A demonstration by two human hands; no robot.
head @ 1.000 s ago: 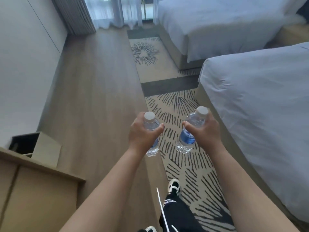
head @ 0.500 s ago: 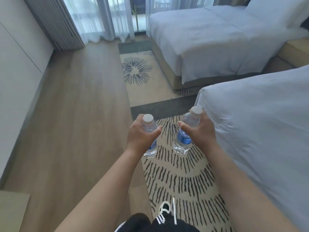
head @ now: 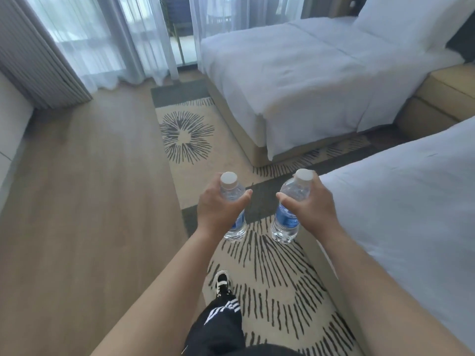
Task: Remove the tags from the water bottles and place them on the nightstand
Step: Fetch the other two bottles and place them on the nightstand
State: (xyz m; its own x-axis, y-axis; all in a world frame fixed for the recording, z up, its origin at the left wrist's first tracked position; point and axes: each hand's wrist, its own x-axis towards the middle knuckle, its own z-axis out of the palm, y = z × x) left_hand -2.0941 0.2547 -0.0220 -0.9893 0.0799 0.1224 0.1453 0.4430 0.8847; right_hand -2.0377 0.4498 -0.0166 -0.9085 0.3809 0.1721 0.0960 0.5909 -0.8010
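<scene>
I hold two small clear water bottles with white caps and blue labels, both upright in front of me. My left hand is wrapped around the left bottle. The right bottle sits in my right hand, gripped around its upper half. No loose tag shows on either bottle. A tan nightstand stands between the two beds at the far right, beyond both hands.
The near white bed fills the right side, and a second white bed lies further back. A patterned rug runs along the bed feet over wood floor. Curtains hang at the back. My foot is on the rug.
I have walked forward along the rug with both bottles held the same way. The cabinet at the lower left has dropped out of view, and the far bed and nightstand have come closer.
</scene>
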